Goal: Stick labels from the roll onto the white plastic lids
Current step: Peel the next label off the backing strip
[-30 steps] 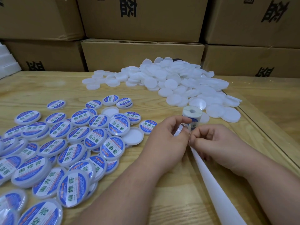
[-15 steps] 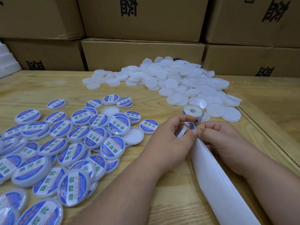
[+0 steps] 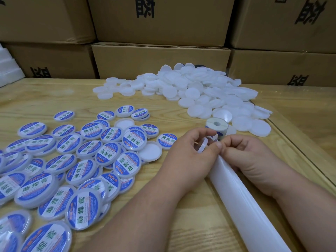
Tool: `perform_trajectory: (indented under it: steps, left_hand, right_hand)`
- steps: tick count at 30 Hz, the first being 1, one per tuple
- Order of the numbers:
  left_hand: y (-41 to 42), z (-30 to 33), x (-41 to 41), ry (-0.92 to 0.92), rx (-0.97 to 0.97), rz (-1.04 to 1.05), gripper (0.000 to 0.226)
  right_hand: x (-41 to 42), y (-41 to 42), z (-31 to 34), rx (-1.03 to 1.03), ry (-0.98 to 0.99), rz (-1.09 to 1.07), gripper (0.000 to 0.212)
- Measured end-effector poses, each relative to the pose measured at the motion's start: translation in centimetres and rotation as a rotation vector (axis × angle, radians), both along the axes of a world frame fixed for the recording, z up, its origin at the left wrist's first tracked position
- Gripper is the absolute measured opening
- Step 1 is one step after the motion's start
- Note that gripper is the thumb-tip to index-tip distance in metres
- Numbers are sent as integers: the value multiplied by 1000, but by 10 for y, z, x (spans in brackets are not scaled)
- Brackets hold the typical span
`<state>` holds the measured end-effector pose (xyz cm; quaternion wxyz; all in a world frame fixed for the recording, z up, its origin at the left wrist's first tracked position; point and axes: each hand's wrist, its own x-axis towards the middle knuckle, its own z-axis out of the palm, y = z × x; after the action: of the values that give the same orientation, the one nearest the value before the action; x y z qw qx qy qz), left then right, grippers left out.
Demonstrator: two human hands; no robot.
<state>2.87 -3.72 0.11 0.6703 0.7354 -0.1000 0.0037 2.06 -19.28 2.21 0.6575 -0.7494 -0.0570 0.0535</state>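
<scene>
My left hand (image 3: 189,153) pinches a light, stiff lid (image 3: 203,146) by its rim while my right hand (image 3: 249,157) grips the flimsy backing strip (image 3: 241,195).

Plain white lid (image 3: 202,146) pinched edge-on in the grip. Left of it, lids with blue-and-white labels (image 3: 83,208), green lettering, orange trim. Beyond, unmarked white lids (image 3: 196,88). Light wood-grain table (image 3: 45,99); brown boxes (image 3: 160,57), black print.

A packing or stockroom workplace: printed brown cartons (image 3: 160,57) stand stacked in a wall right behind a wooden counter (image 3: 54,99). In front of the cartons lie a heap of plain lids (image 3: 196,91) and a spread of labelled lids (image 3: 72,160), bulk batch work.
</scene>
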Motion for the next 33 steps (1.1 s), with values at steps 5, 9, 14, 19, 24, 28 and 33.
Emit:
perform_trajectory:
  steps: [5, 9, 14, 19, 24, 28, 33]
  left_hand:
    - [2, -1, 0, -4, 27, 33, 27]
    - [2, -1, 0, 13, 1, 43, 21]
    - [4, -1, 0, 17, -43, -21, 26]
    - [5, -1, 1, 11, -56, -40, 26]
    - [3, -2, 2, 29, -43, 31, 21]
    - [3, 0, 0, 24, -49, -12, 20]
    - [3, -2, 1, 3, -19, -2, 23]
  right_hand:
    - [0, 2, -1, -21, -27, 3, 29]
    - [-1, 3, 1, 6, -23, -11, 13]
    - [0, 2, 1, 18, -1, -47, 31]
    - [2, 2, 0, 105, -2, -49, 22]
    - [4, 2, -3, 118, -17, -52, 29]
    - [4, 1, -3, 161, -24, -38, 29]
    - [4, 0, -4, 157, -39, -18, 29]
